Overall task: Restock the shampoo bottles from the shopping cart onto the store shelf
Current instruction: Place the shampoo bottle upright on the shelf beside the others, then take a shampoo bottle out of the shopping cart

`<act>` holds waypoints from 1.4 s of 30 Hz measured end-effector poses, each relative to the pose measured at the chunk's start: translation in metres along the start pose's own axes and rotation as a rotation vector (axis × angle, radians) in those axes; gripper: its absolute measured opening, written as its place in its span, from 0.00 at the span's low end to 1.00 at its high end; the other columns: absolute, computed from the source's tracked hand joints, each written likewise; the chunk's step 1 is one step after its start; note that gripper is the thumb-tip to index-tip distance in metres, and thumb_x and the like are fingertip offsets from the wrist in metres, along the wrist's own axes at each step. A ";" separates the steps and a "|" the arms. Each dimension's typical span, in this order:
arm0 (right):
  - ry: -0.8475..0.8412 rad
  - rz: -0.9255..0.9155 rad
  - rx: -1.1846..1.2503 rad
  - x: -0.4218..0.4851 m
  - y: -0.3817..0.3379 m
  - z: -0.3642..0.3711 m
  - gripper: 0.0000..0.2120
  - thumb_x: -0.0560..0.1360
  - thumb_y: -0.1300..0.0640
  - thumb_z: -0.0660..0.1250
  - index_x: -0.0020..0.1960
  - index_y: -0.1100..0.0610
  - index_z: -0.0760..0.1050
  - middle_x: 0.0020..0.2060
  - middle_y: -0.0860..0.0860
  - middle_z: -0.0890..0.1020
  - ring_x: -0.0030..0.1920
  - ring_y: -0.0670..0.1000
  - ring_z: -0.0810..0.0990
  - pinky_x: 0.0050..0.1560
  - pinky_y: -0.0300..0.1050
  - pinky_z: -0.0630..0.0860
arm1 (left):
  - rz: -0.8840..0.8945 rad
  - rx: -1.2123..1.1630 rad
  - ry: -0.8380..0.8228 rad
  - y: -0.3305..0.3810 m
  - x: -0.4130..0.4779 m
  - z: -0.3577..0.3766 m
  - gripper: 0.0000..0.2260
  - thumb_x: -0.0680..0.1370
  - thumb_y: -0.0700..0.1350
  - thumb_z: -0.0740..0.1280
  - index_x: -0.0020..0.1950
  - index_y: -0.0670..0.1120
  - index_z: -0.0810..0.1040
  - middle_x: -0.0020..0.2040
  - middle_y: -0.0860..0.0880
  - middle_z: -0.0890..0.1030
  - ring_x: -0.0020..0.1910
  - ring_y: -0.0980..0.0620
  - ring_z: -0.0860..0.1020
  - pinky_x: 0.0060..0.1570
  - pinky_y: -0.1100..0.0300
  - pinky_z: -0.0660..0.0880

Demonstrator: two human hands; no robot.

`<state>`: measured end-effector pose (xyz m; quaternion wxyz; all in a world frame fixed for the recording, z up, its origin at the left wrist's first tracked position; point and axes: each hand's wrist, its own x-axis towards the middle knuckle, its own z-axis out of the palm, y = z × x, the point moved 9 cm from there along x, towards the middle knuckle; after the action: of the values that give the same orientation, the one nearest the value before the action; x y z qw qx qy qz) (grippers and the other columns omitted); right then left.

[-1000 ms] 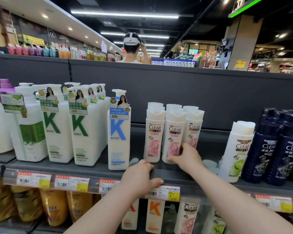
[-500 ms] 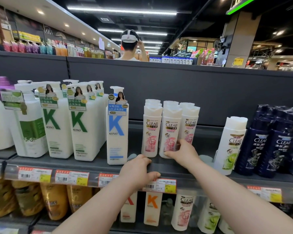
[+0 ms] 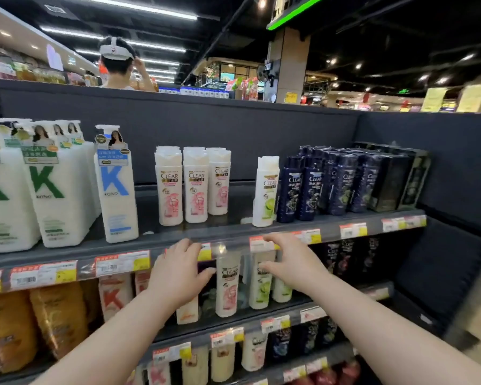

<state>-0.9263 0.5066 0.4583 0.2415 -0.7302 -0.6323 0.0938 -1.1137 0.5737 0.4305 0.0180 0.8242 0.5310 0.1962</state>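
Several white Kono pump bottles [image 3: 53,195] stand at the shelf's [image 3: 233,229] left end, then three pink Clear shampoo bottles [image 3: 195,187] in a tight row, a lime one [image 3: 265,193] and dark blue ones [image 3: 317,187]. Below the shelf edge, the left hand [image 3: 178,270] and right hand [image 3: 286,262] hover with fingers spread, holding nothing.

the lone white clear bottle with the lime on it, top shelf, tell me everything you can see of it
The lime Clear bottle is a slim white plastic shampoo bottle with a white flip cap, a gold-edged Clear logo and a green lime picture low on its label. It stands upright and shut near the front edge of the grey shelf, alone in its row. A gap separates it from the pink Clear bottles on one side; the dark blue Clear bottles stand close on the other. Neither hand touches it.
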 end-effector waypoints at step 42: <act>0.053 1.272 -0.238 -0.527 0.671 -0.276 0.33 0.73 0.42 0.65 0.73 0.48 0.58 0.71 0.48 0.65 0.70 0.52 0.66 0.68 0.48 0.66 | 1.045 -0.138 -0.744 0.855 -0.192 0.336 0.29 0.76 0.60 0.62 0.74 0.51 0.60 0.73 0.51 0.64 0.68 0.50 0.68 0.64 0.54 0.67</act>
<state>-0.3113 -0.1249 0.2919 0.0717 -0.9860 -0.0761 0.1296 -0.3254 0.0921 0.2652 0.1558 0.9840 0.0042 -0.0860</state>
